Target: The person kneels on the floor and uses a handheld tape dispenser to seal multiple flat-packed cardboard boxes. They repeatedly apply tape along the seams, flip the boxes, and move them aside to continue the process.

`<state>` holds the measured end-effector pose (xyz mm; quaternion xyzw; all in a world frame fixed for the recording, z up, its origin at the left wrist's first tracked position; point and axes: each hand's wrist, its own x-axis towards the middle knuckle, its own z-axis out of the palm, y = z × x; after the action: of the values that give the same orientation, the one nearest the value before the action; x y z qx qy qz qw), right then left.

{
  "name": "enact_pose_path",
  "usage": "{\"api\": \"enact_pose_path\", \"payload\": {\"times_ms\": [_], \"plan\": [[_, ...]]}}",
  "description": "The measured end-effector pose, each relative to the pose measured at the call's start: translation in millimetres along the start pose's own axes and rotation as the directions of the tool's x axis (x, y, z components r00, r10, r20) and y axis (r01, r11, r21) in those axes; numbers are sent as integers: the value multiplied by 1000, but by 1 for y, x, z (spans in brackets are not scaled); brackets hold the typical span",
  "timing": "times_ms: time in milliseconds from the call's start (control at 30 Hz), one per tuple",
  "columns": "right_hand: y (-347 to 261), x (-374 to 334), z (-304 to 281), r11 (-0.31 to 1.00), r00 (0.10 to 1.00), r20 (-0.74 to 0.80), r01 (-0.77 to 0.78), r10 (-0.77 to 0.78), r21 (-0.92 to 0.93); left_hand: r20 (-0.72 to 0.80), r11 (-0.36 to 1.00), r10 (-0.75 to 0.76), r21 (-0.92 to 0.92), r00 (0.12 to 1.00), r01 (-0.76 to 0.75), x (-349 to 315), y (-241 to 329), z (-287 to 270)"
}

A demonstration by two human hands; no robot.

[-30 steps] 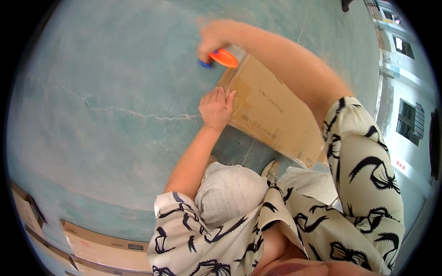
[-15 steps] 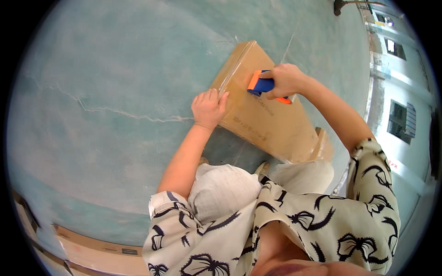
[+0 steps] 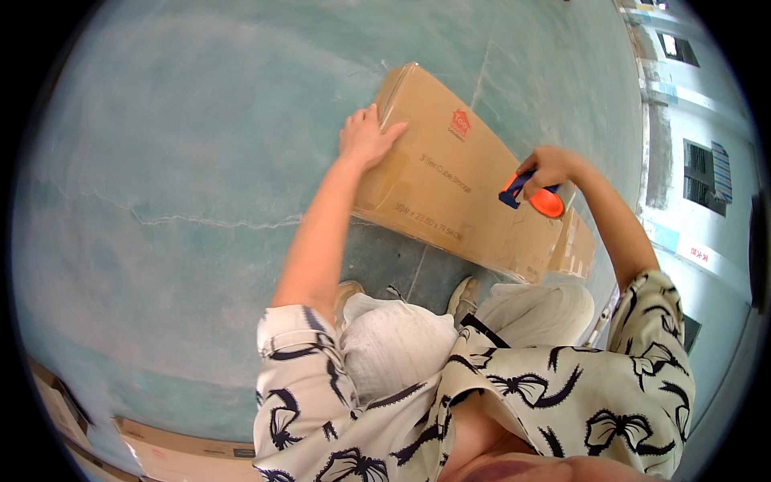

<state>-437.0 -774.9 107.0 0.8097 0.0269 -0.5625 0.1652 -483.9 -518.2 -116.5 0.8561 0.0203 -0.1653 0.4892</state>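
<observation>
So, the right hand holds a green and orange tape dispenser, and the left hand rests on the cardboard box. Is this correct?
Not quite: the tape dispenser is blue and orange, not green and orange, as the head view shows. The right hand does hold it, and the left hand rests on the cardboard box.

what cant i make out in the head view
In the head view:
Underside of the large carton: hidden by its upper faces.
Grip of the blue-and-orange tool: covered by the right hand.
Right end of the lower-left carton: covered by the shirt.
</observation>
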Motion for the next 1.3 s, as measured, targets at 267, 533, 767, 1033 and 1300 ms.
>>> {"api": "enact_pose_path", "payload": {"times_ms": [267, 533, 767, 1033, 1300], "plan": [[18, 3, 155, -548, 937, -277, 349, 213, 760, -64, 924, 7, -380, 998, -31, -22, -18, 20], [-9, 4, 134, -518, 846, -407, 191, -344, 834, -246, 977, 99, -160, 964, -141, -110, 20, 9], [-53, -10, 52, 214, 645, -540, 726, -540, 653, 523, 49, -223, -837, 822, 546, -140, 58, -22], [-128, -41, 6, 516, 469, -371, 856, -801, -32, 109, 330, -446, -903, 888, 277, -180, 30, -41], [-88, -48, -114, 724, 665, -291, 656, -688, -214, -85, 497, -698, -773, 711, 395, -245, -70, -102]]}}
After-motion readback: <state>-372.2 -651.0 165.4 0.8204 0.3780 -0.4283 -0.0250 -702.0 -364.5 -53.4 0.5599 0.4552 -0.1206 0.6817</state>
